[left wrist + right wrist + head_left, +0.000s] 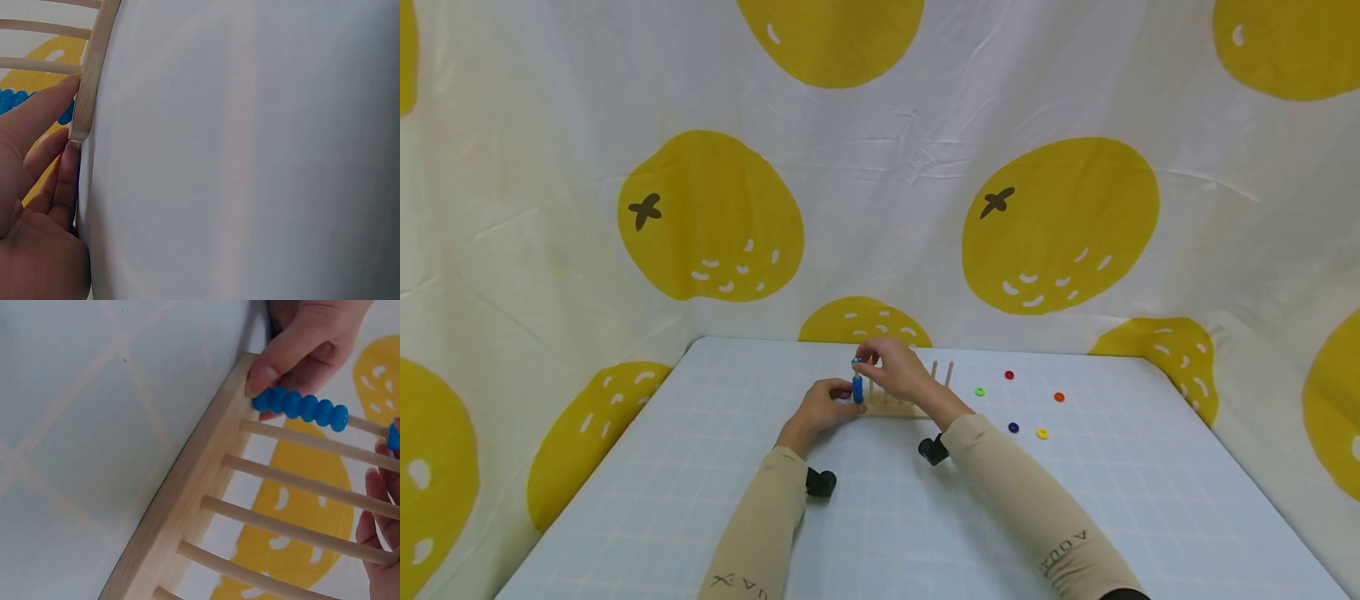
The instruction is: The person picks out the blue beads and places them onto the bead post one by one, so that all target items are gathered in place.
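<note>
A wooden peg rack (895, 410) stands on the table with upright pegs. Several blue rings (303, 406) are stacked low on its leftmost peg. My left hand (822, 408) grips the left end of the base, thumb in front beside the stack, as the left wrist view also shows. At the top of that same peg, my right hand (891, 367) pinches another blue ring (857, 361) between thumb and fingers. In the right wrist view, this ring (393, 437) is partly cut off by the frame edge. The pegs (294, 481) beside the stack carry no rings there.
Loose rings lie on the table right of the rack: green (980, 391), red (1009, 375), orange (1059, 397), dark blue (1013, 427) and yellow (1042, 433). A white curtain (880, 208) with yellow fruit prints hangs behind the table (880, 533).
</note>
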Demonstrator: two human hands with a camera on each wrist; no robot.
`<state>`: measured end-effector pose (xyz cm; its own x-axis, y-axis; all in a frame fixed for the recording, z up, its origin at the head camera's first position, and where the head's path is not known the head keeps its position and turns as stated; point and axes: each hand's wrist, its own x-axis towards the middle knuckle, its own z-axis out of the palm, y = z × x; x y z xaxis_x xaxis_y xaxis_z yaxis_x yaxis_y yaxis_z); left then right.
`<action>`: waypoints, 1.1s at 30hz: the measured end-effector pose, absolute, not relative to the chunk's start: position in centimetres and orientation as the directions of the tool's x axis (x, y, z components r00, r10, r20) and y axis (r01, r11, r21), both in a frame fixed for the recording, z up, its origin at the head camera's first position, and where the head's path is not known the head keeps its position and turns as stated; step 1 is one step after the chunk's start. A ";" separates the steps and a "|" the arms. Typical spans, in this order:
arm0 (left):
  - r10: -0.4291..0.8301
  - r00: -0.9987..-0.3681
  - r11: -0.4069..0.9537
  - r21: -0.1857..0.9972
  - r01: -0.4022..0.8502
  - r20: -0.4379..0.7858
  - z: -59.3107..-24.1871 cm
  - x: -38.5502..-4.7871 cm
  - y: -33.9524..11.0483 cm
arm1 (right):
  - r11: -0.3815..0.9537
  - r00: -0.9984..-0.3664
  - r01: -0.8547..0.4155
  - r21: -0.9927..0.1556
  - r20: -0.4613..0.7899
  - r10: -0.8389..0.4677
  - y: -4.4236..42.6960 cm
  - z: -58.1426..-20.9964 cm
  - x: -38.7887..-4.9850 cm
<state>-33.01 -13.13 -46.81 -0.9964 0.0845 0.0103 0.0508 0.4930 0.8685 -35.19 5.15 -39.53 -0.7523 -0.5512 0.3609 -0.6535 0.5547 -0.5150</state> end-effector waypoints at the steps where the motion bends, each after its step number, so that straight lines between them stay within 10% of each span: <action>1: 0.082 -0.997 0.492 0.869 0.047 0.008 -46.8 -33.1 -13.1 | 0.557 -0.753 -0.653 -0.513 0.359 -0.552 5.2 -39.5 -35.2; 33: 0.058 -0.998 0.497 0.868 0.002 -0.031 -46.6 -32.9 -12.9 | 0.609 -0.794 -0.600 -0.519 0.291 -0.534 13.7 -36.5 -32.5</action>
<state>-32.89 -12.91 -46.63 -0.9979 0.0576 -0.0307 0.0020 0.4973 0.8676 -32.51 13.70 -36.52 -0.7938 -0.5341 0.2910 -0.6000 0.6090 -0.5188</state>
